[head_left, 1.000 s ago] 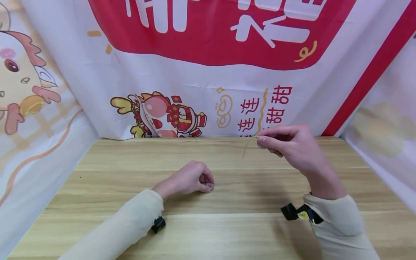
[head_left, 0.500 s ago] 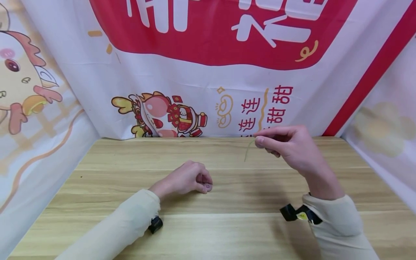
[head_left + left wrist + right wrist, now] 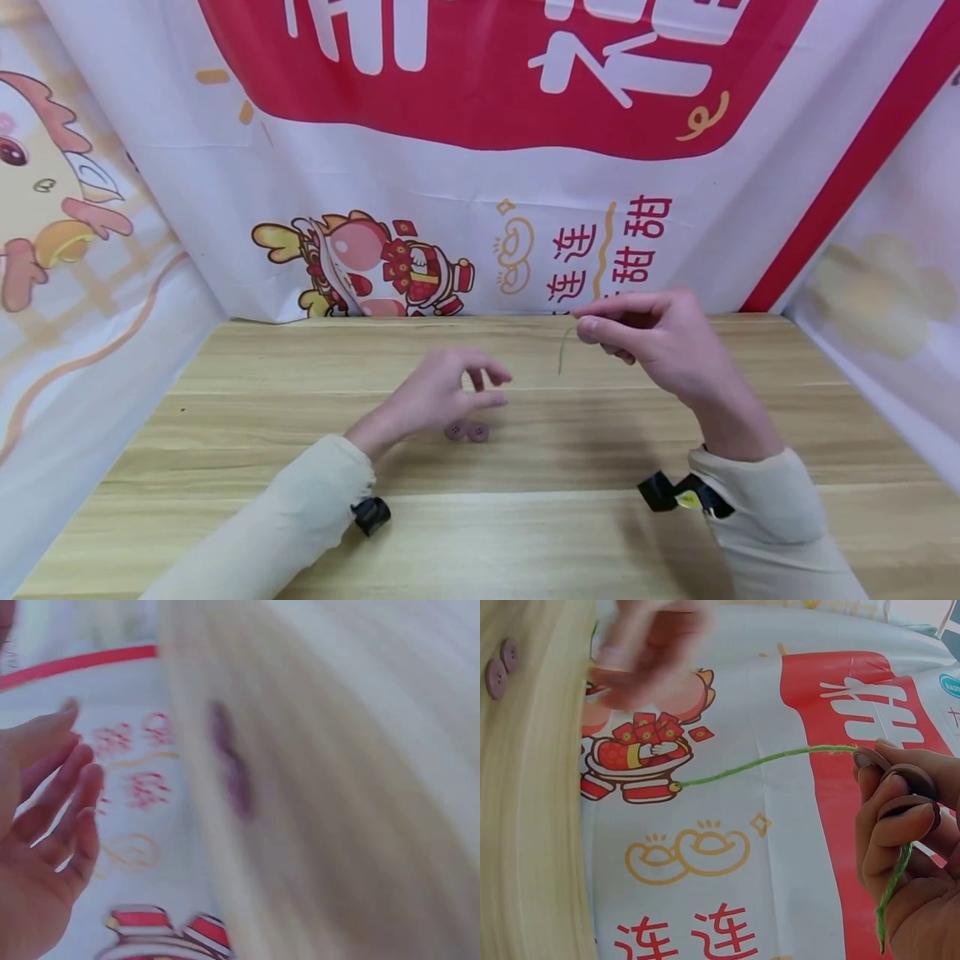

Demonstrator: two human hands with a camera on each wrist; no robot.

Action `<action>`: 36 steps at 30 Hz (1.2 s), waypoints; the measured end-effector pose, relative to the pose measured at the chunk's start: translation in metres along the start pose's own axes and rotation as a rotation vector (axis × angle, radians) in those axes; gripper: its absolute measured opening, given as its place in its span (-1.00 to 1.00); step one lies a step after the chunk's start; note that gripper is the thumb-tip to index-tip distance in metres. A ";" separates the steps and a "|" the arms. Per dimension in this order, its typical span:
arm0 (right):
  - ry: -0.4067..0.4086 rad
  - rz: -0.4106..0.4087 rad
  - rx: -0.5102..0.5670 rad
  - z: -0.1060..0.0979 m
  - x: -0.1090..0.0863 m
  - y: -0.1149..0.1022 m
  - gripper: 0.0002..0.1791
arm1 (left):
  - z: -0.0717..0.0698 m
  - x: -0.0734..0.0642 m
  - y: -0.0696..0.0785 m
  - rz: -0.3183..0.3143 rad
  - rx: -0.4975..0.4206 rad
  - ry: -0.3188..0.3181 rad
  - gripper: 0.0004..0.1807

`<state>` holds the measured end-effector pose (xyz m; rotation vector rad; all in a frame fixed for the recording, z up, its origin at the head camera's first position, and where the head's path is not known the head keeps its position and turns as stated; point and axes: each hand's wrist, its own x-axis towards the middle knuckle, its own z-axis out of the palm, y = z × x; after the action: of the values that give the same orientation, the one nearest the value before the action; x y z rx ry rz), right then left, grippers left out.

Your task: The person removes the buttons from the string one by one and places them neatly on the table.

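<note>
Two round mauve buttons (image 3: 478,432) lie side by side on the wooden table, and holes show in them. Just above and behind them is my left hand (image 3: 442,387), fingers parted and holding nothing. In the left wrist view the same buttons (image 3: 231,761) are blurred, apart from the fingers. My right hand (image 3: 656,342) is raised over the far right of the table, pinching a green string (image 3: 761,763). Brown buttons (image 3: 915,778) are strung on it and partly hidden among my right fingers. The string's free end stretches toward the left hand's side; its other end hangs below the palm.
A printed white and red cloth (image 3: 480,179) hangs along the table's back edge, and more cloth stands on both sides. A tiny dark speck (image 3: 182,409) is on the wooden table (image 3: 480,542) at left. Each sleeve cuff carries a small black camera (image 3: 371,516).
My left hand has let go of a button, leaving it beside another on the table, and has risen with its fingers parting. The right hand keeps the string, shifted slightly left.
</note>
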<state>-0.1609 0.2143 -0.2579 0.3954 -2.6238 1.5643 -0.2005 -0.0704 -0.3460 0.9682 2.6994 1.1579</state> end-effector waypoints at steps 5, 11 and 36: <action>-0.005 -0.002 -0.004 0.004 0.000 -0.002 -0.71 | 0.000 0.009 0.031 0.106 -0.119 0.228 -0.79; -0.018 -0.015 0.003 0.009 0.000 -0.004 -0.70 | 0.006 0.017 0.055 0.146 -0.227 0.289 -0.74; -0.063 -0.011 0.025 0.014 -0.001 -0.008 -0.68 | 0.008 0.016 0.065 0.167 -0.256 0.438 -0.90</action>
<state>-0.1571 0.1986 -0.2580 0.4671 -2.6459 1.6093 -0.1766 -0.0223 -0.3055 1.0144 2.7081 1.8936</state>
